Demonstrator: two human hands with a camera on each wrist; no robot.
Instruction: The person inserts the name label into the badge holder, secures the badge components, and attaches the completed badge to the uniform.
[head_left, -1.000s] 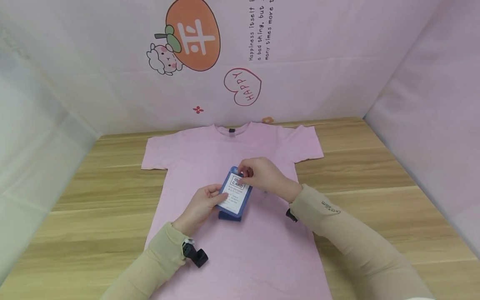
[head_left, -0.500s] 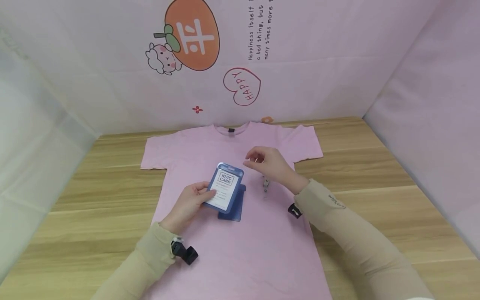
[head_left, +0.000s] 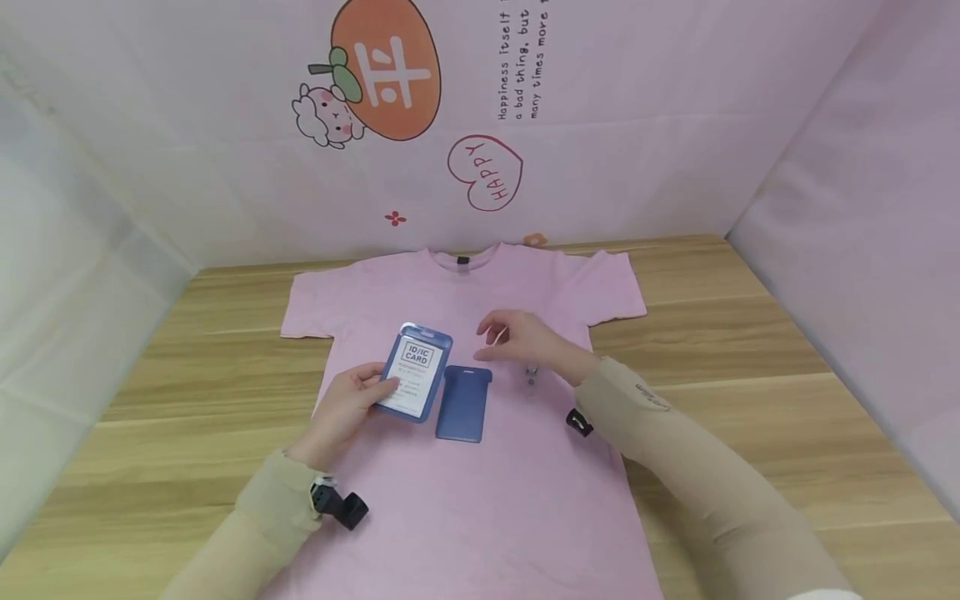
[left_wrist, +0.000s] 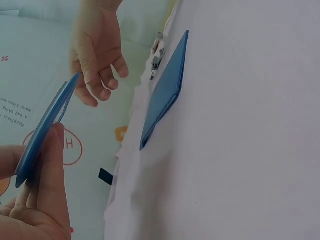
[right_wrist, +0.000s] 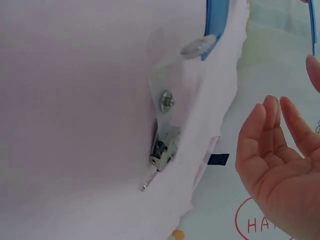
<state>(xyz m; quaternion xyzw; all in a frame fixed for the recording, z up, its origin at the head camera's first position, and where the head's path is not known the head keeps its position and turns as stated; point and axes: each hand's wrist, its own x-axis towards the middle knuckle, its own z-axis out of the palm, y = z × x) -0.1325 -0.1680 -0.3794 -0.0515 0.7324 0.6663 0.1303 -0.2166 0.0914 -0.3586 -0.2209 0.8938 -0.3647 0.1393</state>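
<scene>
My left hand (head_left: 347, 410) pinches a blue ID card holder (head_left: 412, 377) between thumb and fingers, raised and tilted above the shirt. A white insert printed "ID/IC CARD" shows in its face. To its right a second flat blue card holder piece (head_left: 462, 406), slotted at the top, lies on the pink T-shirt (head_left: 480, 517). My right hand (head_left: 521, 337) hovers beyond that piece, fingers loosely curved, holding nothing. Below the right hand lies a badge clip (right_wrist: 164, 145) with a metal jaw and a clear snap strap, on the shirt; the head view shows it only small.
The T-shirt is spread flat on a wood-grain table (head_left: 195, 400), its collar toward the back. Behind stands a pale pink printed cloth wall (head_left: 615, 167), and cloth walls also close off both sides. A dark camera mount (head_left: 341, 504) sits on the left wrist.
My left hand has carried the ID card holder leftward, uncovering the blue piece on the shirt. The right hand has let go of the holder and moved slightly away from it.
</scene>
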